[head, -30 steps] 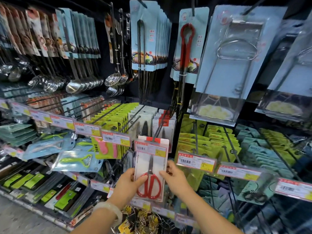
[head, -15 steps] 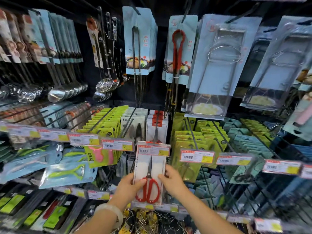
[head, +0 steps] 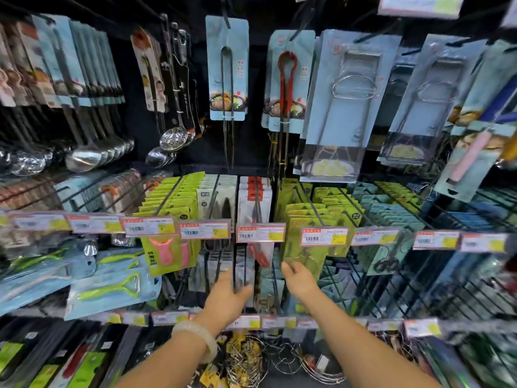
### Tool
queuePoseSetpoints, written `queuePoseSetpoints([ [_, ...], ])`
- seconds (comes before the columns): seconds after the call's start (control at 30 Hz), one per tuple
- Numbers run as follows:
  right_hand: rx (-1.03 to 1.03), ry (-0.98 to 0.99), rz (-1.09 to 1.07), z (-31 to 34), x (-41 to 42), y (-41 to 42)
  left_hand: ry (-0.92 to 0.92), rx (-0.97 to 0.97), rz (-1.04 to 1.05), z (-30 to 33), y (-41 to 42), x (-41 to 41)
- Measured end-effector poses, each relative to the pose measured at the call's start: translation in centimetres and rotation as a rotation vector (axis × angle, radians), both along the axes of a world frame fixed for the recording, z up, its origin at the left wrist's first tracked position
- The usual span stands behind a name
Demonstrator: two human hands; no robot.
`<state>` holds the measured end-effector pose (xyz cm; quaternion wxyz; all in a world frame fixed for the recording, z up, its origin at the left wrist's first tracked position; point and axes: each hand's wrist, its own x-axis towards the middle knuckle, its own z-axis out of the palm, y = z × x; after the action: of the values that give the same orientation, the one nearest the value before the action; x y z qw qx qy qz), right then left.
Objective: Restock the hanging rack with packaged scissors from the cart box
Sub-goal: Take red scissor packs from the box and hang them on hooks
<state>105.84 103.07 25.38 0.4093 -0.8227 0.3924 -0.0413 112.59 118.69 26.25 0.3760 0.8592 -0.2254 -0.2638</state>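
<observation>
Pale bangle: a smooth whitish bracelet [head: 199,338] circles the left wrist, low in the view.
Left hand: the bare left hand [head: 227,299] has its fingers loosely spread and holds nothing; the fingertips lie against thin black wire hooks [head: 244,271] of the lower row.
Right hand: the bare right hand [head: 300,281] is likewise loose and empty, fingers slightly curled, just beside a glossy lime-green card pack [head: 306,253].
Task item: a white card pack of red-handled scissors [head: 258,254] hangs on the peg between and just above the two hands, touching neither; a red-and-yellow price tag [head: 260,232] hides its upper part, so only a strip of white card and a bit of red handle show.
Same peg, farther back: white cards with red tops [head: 254,196] hang in a row behind the tag, a dark blade visible on the front one.
Left neighbour: white cards with dark blades [head: 216,203], partly hidden by their own tag.
Hard to make out: motion blur smears the tags and goods at the left and right edges; print on the tags is unreadable.
Farther left: a pink peeler on a green card [head: 166,254], then lime peelers in shiny blue blister packs [head: 112,289].
Above: a red-handled long tong on a pale-blue card [head: 286,79] and polished steel ladles [head: 84,159].
Below: a tangle of wire racks [head: 246,359], cut off by both forearms.
</observation>
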Motion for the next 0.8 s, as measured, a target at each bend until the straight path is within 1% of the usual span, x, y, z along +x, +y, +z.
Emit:
queuePoseSetpoints([
  [0.1,-0.039,0.007,0.0,-0.2,-1.7,1.4,-0.066,0.01,-0.072,0.0,0.9,-0.3],
  [0.17,-0.044,0.012,0.024,-0.2,-3.0,2.5,-0.163,0.021,-0.118,0.1,1.6,-0.8],
  [0.2,-0.041,0.013,0.039,-0.1,-3.7,3.0,-0.245,0.015,-0.143,0.3,2.0,-1.1],
  [0.33,-0.015,0.023,0.073,0.9,-6.8,5.0,-0.705,-0.117,-0.245,2.9,2.9,-1.7],
  [0.4,-0.029,0.019,0.076,1.3,-8.0,5.7,-0.835,-0.11,-0.276,4.7,2.7,-1.5],
  [0.47,-0.05,0.02,0.097,1.8,-8.5,6.1,-0.873,-0.051,-0.284,6.1,2.6,-1.3],
  [0.57,-0.129,0.01,0.161,2.8,-6.9,5.3,-0.85,0.032,-0.274,6.9,3.2,-1.5],
  [0.67,-0.176,-0.04,0.142,3.3,-3.2,3.5,-0.818,0.171,-0.366,6.5,3.9,-2.2],
  [0.73,-0.17,-0.057,0.146,3.5,-1.3,2.6,-0.78,0.243,-0.401,5.9,4.2,-2.4],
  [0.8,-0.133,-0.102,0.174,3.1,0.4,1.6,-0.737,0.298,-0.392,5.1,4.4,-1.9],
])
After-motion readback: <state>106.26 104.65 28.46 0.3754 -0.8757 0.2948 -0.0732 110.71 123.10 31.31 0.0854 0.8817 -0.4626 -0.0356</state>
